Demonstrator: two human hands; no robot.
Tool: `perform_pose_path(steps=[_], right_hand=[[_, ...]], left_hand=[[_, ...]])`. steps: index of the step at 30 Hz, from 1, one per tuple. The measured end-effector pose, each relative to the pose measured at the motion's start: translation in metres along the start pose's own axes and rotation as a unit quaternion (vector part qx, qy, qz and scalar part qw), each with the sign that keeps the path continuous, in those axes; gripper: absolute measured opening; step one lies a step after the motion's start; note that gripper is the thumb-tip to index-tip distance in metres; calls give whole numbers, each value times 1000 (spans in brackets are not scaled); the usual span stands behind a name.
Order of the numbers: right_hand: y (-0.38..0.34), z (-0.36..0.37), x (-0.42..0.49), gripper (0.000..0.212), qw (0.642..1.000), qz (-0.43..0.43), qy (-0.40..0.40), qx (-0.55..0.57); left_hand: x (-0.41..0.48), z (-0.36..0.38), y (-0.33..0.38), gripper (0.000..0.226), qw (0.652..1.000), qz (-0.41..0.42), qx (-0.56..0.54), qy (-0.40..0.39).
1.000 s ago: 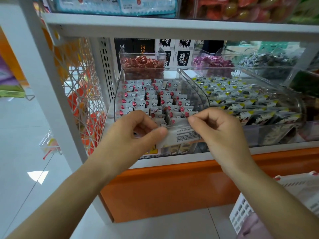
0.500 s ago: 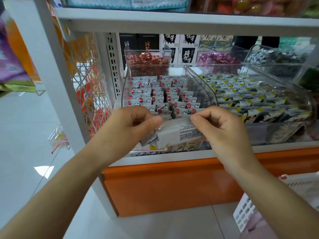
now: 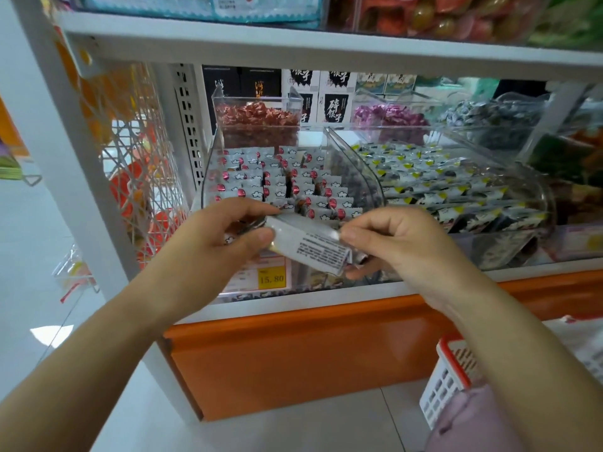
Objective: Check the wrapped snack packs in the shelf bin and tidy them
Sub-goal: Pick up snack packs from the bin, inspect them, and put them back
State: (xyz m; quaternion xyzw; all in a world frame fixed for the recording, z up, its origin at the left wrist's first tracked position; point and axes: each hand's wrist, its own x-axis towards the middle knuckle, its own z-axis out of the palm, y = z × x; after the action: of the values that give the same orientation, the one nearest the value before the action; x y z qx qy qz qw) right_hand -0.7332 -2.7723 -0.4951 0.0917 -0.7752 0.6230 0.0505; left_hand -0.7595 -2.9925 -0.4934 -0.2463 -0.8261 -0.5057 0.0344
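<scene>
A clear shelf bin (image 3: 357, 177) holds several rows of silver wrapped snack packs (image 3: 293, 184) with red dots and cloud prints. In front of the bin I hold one silver snack pack (image 3: 310, 247) with its printed back side facing me. My left hand (image 3: 225, 236) pinches its left end between thumb and fingers. My right hand (image 3: 394, 243) pinches its right end. The pack tilts down toward the right. Both hands are just in front of the bin's lower front wall.
A second clear bin (image 3: 509, 230) of black-and-yellow packs stands to the right. Bins of red (image 3: 257, 114) and purple candies (image 3: 388, 114) sit behind. A yellow price tag (image 3: 271, 278) is on the bin front. A white-and-red basket (image 3: 447, 376) stands at lower right; a wire rack (image 3: 137, 164) hangs left.
The pack has turned in my hands and tilted, its printed back side now more fully toward me. Both hands stay on its ends; the view has shifted slightly.
</scene>
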Motion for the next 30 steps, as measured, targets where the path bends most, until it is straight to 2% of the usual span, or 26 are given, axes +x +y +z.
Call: perform_pose_path(steps=[3, 7, 10, 13, 15, 18, 19, 21, 23, 24, 28, 30], right_hand=[[-1, -6, 1, 13, 999, 12, -21, 21], [7, 0, 2, 14, 998, 20, 12, 66], [9, 10, -1, 34, 991, 24, 21, 128], [8, 24, -6, 56, 998, -27, 17, 47], [4, 33, -5, 51, 996, -66, 52, -27], [-4, 36, 10, 28, 992, -69, 99, 30], [-7, 35, 19, 23, 990, -62, 119, 54], [-14, 34, 43, 23, 984, -53, 159, 59], [-19, 37, 72, 23, 981, -54, 182, 36], [-20, 41, 87, 22, 981, -59, 185, 15], [-24, 58, 146, 27, 975, -78, 182, -99], [-24, 65, 169, 25, 968, -108, 167, -154]], left_hand=[[1, 3, 1, 22, 1000, 7, -10, 0], [-1, 7, 2, 20, 999, 12, 26, 32], [1, 8, 1, 20, 993, 3, 51, 103], [2, 7, 2, 22, 987, -19, 24, 155], [2, 8, 4, 21, 987, -26, 28, 155], [4, 6, 7, 19, 983, -7, 69, 168], [7, 3, 8, 21, 976, 10, 115, 187], [14, -8, 6, 40, 942, 40, 251, 220], [24, -19, -1, 56, 914, 37, 352, 201], [27, -22, -5, 61, 911, 19, 373, 174], [37, -22, -27, 77, 914, -50, 395, 76], [39, -20, -36, 81, 914, -64, 397, 52]])
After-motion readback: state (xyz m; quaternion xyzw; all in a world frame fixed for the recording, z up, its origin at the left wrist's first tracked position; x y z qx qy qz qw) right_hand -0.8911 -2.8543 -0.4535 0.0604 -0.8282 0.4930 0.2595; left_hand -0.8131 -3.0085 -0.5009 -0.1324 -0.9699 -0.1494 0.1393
